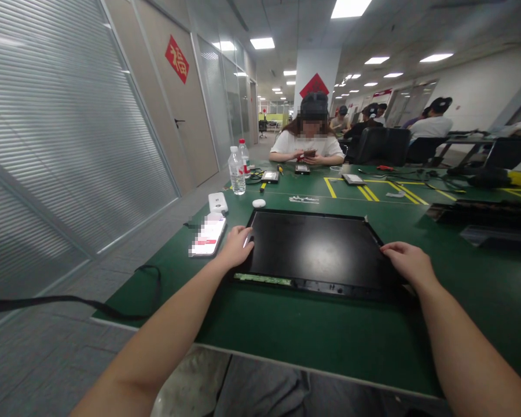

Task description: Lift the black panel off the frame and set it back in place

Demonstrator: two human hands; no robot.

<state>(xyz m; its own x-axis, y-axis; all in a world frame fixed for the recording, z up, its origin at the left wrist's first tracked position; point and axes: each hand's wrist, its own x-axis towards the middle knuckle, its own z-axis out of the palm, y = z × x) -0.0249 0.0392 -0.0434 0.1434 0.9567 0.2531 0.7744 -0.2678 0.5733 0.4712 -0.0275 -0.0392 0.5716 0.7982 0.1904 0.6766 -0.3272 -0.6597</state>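
Both hands on the black panel (316,252)

Left hand (237,248) and right hand (408,263) rest open-fingered on its side edges; an uneven lift could slide it into the phone (208,236) beside its left edge.

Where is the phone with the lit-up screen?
In the head view the phone lies flat on the green table, just left of the left hand and the black panel, near the table's left edge.
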